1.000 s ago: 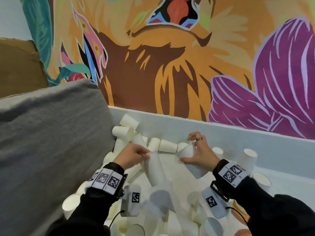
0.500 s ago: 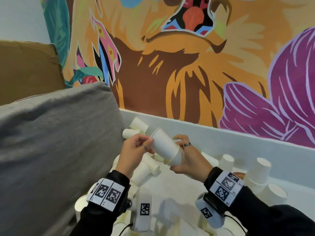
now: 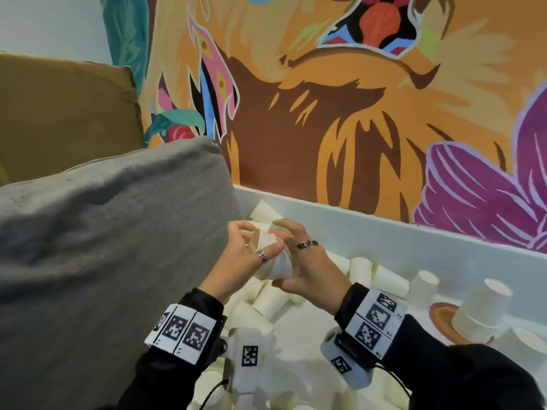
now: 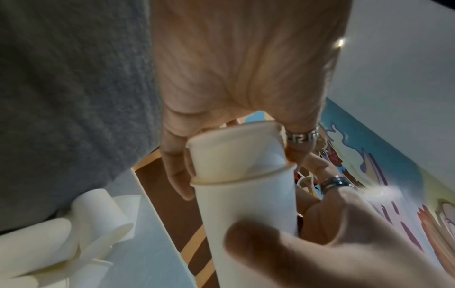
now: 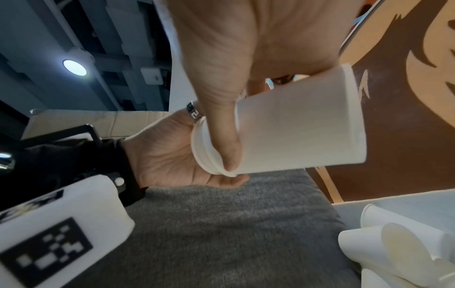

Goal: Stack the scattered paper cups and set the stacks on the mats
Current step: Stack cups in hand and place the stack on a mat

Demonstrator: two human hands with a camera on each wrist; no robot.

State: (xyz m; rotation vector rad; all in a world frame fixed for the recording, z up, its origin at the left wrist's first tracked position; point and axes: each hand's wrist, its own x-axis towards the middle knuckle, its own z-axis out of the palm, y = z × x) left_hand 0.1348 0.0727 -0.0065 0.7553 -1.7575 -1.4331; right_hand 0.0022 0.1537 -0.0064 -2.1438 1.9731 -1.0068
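Above the white tray (image 3: 384, 232), both hands work one small stack of paper cups (image 3: 275, 261); the left hand (image 3: 236, 258) grips its rim end, the right hand (image 3: 307, 267) clasps the outer cup; loose cups (image 3: 390, 281) lie at four o'clock; a finished stack (image 3: 479, 312) on a mat (image 3: 441, 318) sits farther right.

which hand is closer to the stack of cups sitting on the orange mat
The right hand. It is up at the nested cups it shares with the left hand, on the side toward the stack on the mat; the left sits beyond it, by the grey cushion.
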